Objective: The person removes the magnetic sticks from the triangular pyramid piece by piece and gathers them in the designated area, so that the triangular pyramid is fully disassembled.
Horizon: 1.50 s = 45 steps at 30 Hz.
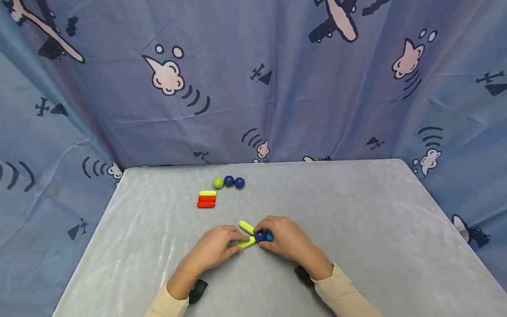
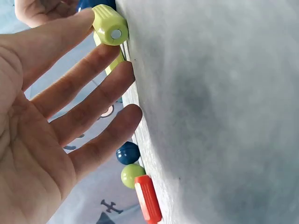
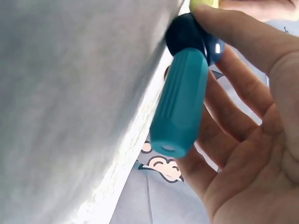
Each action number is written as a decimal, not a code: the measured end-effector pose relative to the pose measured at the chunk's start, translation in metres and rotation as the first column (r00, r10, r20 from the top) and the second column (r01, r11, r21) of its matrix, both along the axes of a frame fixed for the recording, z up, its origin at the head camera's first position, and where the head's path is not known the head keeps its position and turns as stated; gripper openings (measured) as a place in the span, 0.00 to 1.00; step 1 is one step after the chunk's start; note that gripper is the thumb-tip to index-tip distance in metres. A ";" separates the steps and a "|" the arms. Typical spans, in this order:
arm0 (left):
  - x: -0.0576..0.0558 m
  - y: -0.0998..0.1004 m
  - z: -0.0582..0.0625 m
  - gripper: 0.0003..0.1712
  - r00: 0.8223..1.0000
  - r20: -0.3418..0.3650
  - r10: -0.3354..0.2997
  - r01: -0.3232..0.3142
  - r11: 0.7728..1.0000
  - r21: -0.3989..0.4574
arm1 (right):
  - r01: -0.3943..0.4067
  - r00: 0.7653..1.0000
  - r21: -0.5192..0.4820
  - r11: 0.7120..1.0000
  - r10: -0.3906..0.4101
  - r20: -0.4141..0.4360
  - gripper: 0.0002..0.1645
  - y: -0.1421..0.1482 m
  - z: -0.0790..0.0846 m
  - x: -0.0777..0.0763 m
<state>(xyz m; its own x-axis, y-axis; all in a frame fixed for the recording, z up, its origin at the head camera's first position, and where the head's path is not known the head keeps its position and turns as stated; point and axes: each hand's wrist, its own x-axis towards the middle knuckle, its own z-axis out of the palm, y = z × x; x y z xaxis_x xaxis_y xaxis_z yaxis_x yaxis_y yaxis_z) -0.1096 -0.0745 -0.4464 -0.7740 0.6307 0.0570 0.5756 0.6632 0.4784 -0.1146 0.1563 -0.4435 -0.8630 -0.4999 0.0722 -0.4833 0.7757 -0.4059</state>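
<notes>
In the head view a yellow-green toy rod point(image 1: 246, 243) lies between the left hand's thumb and index finger. That hand point(image 1: 218, 245) pinches it, and the left wrist view shows a round silver spot in the rod's end point(image 2: 116, 33). The rod's other end meets a dark blue ball point(image 1: 260, 237). My right hand point(image 1: 286, 237) holds the blue ball with thumb and fingers; a second blue ball point(image 3: 214, 48) shows beside it in the right wrist view. From the ball a teal rod point(image 3: 179, 102) points back under the right palm. Another yellow-green rod point(image 1: 246, 227) slants away beyond the left fingers.
Behind the hands, to the left, lie one yellow rod point(image 1: 207, 193) and two red rods point(image 1: 206, 204) side by side. Farther back a green ball point(image 1: 218, 183) and two blue balls point(image 1: 239, 183) form a row. A patterned blue curtain point(image 1: 237, 88) hangs behind the grey table point(image 1: 356, 198).
</notes>
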 end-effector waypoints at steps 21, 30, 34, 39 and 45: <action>0.003 -0.004 -0.007 0.15 0.994 -0.002 0.112 -0.112 0.994 0.002 | 0.010 0.999 0.015 1.000 -0.010 0.032 0.19 0.002 0.002 -0.001; 0.007 -0.005 -0.007 0.12 0.986 -0.037 0.165 -0.164 0.986 0.008 | 0.029 0.998 0.026 0.999 -0.031 0.058 0.19 0.005 0.001 -0.003; 0.007 -0.004 -0.007 0.12 0.985 -0.022 0.171 -0.171 0.985 -0.001 | 0.031 0.998 0.021 0.999 -0.032 0.063 0.19 0.005 0.001 -0.002; 0.005 -0.004 -0.008 0.13 0.985 -0.019 0.172 -0.172 0.985 -0.005 | 0.034 0.997 0.005 0.999 -0.034 0.067 0.19 0.005 0.002 -0.002; 0.004 -0.005 -0.009 0.12 0.982 -0.002 0.189 -0.189 0.982 -0.008 | 0.032 0.997 0.000 0.999 -0.032 0.073 0.19 0.005 0.002 -0.004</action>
<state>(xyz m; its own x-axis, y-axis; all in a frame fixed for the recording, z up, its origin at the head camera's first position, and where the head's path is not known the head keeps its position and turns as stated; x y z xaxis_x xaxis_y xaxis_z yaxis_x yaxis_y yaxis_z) -0.1053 -0.0793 -0.4556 -0.8791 0.4737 0.0535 0.4402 0.7635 0.4725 -0.1183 0.1617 -0.4420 -0.8818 -0.4716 0.0086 -0.4268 0.7900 -0.4402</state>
